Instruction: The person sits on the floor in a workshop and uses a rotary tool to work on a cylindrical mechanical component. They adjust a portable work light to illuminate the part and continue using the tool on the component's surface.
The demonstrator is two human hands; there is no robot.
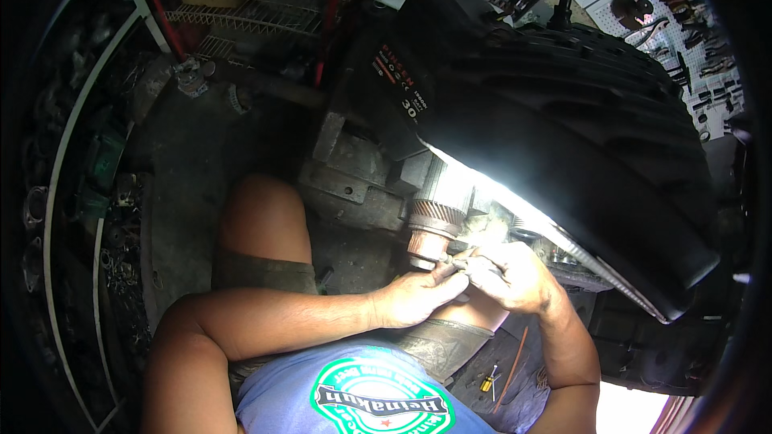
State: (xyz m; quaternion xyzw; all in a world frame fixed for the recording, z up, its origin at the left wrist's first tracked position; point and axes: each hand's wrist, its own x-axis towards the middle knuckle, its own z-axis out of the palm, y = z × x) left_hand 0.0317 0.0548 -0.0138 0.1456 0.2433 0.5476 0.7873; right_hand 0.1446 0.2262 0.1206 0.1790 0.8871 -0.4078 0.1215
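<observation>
A metal armature (435, 217) with a ring of slanted copper windings and a copper-coloured band points toward me, its far end bright under the lamp. Just in front of its near end my two hands meet. My left hand (420, 297) is closed, thumb and fingers pinched together at the tips. Against it, my right hand (511, 277) is closed too, its fingers curled in a pinch. Whatever small thing lies between the fingertips is too small and glare-lit to name. Both hands are beside the armature's end; whether they touch it I cannot tell.
A big black lamp (563, 137) hangs low over the work, its lit edge glaring. A heavy metal vise-like block (354, 181) stands left of the armature. A yellow-handled screwdriver (487, 384) and a thin copper-coloured rod (513, 366) lie below right. Wire shelves (241, 12) stand behind.
</observation>
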